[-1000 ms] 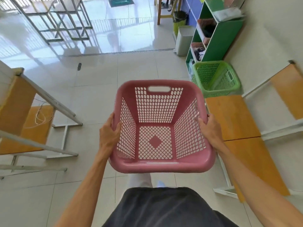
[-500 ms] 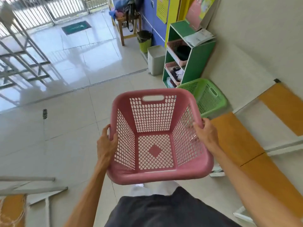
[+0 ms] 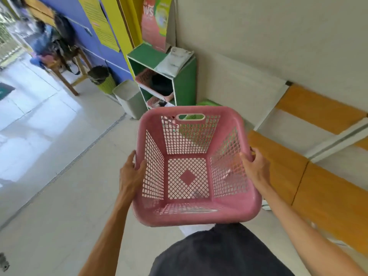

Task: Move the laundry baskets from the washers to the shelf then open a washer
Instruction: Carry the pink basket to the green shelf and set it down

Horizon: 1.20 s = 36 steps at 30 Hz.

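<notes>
An empty pink laundry basket (image 3: 196, 213) with lattice walls hangs in front of me, carried at waist height. My left hand (image 3: 131, 172) grips its left rim and my right hand (image 3: 253, 166) grips its right rim. Ahead stands a green shelf unit (image 3: 184, 80) with pink baskets in its compartments and papers on top. A green laundry basket (image 3: 207, 102) sits on the floor beside the shelf, mostly hidden behind the pink one. No washer is in view.
A grey bin (image 3: 130, 98) and a yellow-green waste basket (image 3: 105, 81) stand left of the shelf. A wooden stool (image 3: 67, 66) piled with bags is further left. Orange benches (image 3: 326, 200) run along the right wall. Tiled floor (image 3: 65, 196) stretches to my left.
I have walked and turned toward the green shelf, which is now closer and larger. The pink basket now covers most of the green basket. Both hands keep their hold on the rims.
</notes>
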{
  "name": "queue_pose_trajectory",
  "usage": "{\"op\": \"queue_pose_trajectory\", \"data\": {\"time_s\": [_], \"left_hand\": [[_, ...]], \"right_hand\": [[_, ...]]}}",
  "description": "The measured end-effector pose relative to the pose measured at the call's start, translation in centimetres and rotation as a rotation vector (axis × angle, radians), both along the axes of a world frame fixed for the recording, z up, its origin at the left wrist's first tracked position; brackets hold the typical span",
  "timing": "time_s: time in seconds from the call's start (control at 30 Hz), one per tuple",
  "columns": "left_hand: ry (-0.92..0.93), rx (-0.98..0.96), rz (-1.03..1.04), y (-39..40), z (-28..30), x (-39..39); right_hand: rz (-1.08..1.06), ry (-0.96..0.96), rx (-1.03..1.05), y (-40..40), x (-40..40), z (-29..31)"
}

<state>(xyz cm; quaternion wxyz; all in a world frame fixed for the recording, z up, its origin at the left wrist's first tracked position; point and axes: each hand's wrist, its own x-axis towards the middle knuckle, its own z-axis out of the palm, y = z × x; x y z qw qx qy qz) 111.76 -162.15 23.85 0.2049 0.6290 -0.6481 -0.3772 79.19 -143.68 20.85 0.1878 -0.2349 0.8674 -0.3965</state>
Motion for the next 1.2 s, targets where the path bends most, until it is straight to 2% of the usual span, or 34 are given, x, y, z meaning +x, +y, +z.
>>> {"op": "queue_pose_trajectory", "data": {"time_s": [0.13,0.37,0.57,0.77,1.07,1.2], "left_hand": [[-0.020,0.028,-0.122,-8.4,0.4,-5.8],[-0.059,-0.063,-0.302,-20.7,0.9,-15.8],[-0.087,-0.100,-0.506,-28.7,0.8,-23.8],[-0.142,-0.073,-0.674,-36.9,-0.8,-30.0],[-0.287,-0.077,-0.912,-42.4,-6.2,-35.1],[-0.383,-0.080,-0.949,-42.9,-10.4,-37.1]], "right_hand": [[-0.092,-0.006,0.025,-5.3,-4.2,1.0],[-0.294,-0.042,0.039,-12.1,-10.2,2.5],[-0.460,-0.090,-0.051,-15.8,-13.1,1.7],[-0.634,-0.071,-0.034,-20.2,-14.0,1.2],[-0.579,-0.149,0.130,-24.9,-17.2,-1.7],[-0.513,-0.224,0.235,-25.1,-20.2,-5.6]]}}
